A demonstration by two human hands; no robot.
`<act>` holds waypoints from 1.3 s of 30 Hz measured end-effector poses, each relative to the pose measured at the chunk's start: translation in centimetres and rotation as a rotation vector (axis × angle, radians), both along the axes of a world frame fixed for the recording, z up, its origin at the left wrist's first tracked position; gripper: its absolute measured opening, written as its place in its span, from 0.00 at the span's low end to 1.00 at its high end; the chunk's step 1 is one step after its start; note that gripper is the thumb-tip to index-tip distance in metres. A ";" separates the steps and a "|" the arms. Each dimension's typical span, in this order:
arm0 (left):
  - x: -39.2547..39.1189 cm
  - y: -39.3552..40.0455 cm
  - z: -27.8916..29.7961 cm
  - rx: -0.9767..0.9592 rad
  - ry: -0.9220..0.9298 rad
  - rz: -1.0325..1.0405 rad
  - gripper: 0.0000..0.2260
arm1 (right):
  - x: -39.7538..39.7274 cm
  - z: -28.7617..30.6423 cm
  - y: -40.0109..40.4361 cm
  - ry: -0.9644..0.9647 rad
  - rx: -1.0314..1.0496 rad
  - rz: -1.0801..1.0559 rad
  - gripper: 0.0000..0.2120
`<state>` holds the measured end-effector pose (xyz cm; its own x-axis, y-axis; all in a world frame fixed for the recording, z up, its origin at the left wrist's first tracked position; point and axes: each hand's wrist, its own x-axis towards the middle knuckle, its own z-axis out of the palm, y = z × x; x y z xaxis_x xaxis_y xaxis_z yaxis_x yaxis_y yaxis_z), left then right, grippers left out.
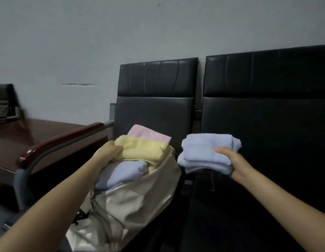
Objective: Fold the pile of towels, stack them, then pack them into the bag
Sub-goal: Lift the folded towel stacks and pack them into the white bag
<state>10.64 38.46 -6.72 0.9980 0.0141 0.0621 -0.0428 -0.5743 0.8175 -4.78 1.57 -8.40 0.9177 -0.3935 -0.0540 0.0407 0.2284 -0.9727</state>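
A cream bag [140, 197] stands open on the left black seat, with a metal clasp on its near side. Folded towels stick out of its mouth: a pink towel [149, 134] at the back, a yellow towel [143, 150] in front of it, and a pale blue towel [125, 172] nearest me. My left hand [109, 153] grips the left edge of the yellow towel at the bag's mouth. To the right of the bag, my right hand [232, 162] holds a folded stack of pale blue towels [205, 153] in the air, thumb on top.
Two black padded seats [267, 124] stand side by side against a grey wall. A red-brown armrest [63, 139] on a grey metal frame runs left of the bag. Beyond it lies a dark wooden table [21, 139], with another chair at the far left.
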 end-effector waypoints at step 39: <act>-5.7 4.2 0.6 0.622 -0.365 -0.304 0.30 | 2.6 0.7 17.9 0.024 -0.338 0.351 0.14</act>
<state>4.94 42.63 -6.14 0.8671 -0.4022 0.2939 -0.4763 -0.8422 0.2528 -2.21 19.49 -7.72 0.9982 -0.0598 0.0007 -0.0055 -0.1044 -0.9945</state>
